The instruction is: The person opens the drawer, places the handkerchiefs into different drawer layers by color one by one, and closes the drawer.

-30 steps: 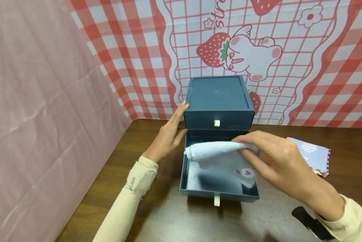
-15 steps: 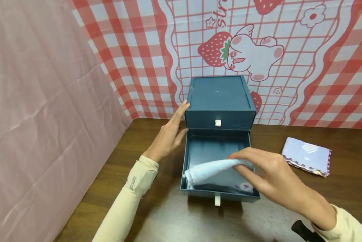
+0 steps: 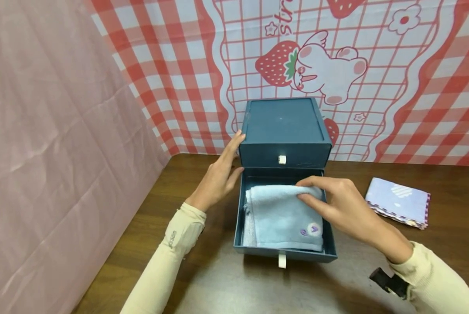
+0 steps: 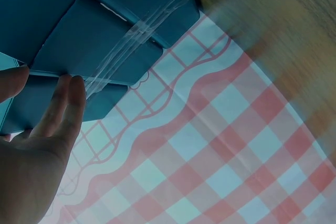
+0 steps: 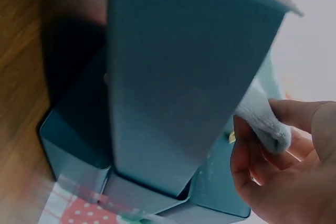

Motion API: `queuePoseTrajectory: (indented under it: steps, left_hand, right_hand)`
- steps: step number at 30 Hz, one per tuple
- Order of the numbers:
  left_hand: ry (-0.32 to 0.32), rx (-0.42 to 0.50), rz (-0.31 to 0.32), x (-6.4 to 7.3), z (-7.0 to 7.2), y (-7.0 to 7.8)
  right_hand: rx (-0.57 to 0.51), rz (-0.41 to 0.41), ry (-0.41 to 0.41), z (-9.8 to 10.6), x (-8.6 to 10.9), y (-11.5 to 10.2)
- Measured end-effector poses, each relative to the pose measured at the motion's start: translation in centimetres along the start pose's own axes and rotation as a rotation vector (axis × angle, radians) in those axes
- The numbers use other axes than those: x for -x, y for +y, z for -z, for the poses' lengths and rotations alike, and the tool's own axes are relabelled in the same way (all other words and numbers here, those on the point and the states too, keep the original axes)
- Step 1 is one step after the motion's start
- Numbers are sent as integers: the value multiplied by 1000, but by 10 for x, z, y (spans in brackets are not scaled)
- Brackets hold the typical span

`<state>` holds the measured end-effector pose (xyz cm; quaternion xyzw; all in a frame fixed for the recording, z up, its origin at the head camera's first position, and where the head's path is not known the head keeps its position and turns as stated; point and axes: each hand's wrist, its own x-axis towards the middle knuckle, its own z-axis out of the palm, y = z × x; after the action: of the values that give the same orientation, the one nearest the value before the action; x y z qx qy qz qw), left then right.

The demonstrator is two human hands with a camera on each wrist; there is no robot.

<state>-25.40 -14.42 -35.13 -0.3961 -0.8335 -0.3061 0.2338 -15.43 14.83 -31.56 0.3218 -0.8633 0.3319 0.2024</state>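
A dark blue two-tier drawer box (image 3: 283,120) stands on the table with its lower drawer (image 3: 285,254) pulled out. Inside that drawer lies a folded light blue towel (image 3: 285,216) with a small purple and white emblem near its front right corner. My right hand (image 3: 348,209) pinches the towel's far edge between thumb and fingers; the right wrist view shows the towel's folded end (image 5: 262,119) in that grip. My left hand (image 3: 219,179) rests against the left side of the box with its fingers extended, and the left wrist view shows those fingers (image 4: 68,103) on the side wall.
A folded lavender cloth (image 3: 399,200) with a checked edge lies on the wooden table (image 3: 156,218) to the right. Behind the box hangs a red and white checked cloth (image 3: 191,78). A pink curtain (image 3: 54,152) hangs at the left. Clear tape (image 4: 142,32) crosses the box's side.
My right hand first lowered the towel toward the drawer's front, then moved back toward the box, so the towel now lies spread flat in the drawer. The left hand has stayed put.
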Motion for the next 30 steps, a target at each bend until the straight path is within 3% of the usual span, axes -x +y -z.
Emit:
queuePoseTrajectory:
  steps: [5,10,17,26,30]
  left_hand:
    - [1,-4,-10,-1,-1,0]
    - [2,1,-14,-1,-1,0]
    - [3,4,11,1,-1,0]
    - [0,12,13,1,-1,-1]
    - [2,14,2,0,-2,-1]
  right_hand:
    - [90,24,39,-4,-3,11]
    - [150,16,29,-8,-6,20]
    - [255,18,-34,-14,-12,31]
    - [348,52,-184,-20,-20,36]
    - [424,86,-190,-24,-21,37]
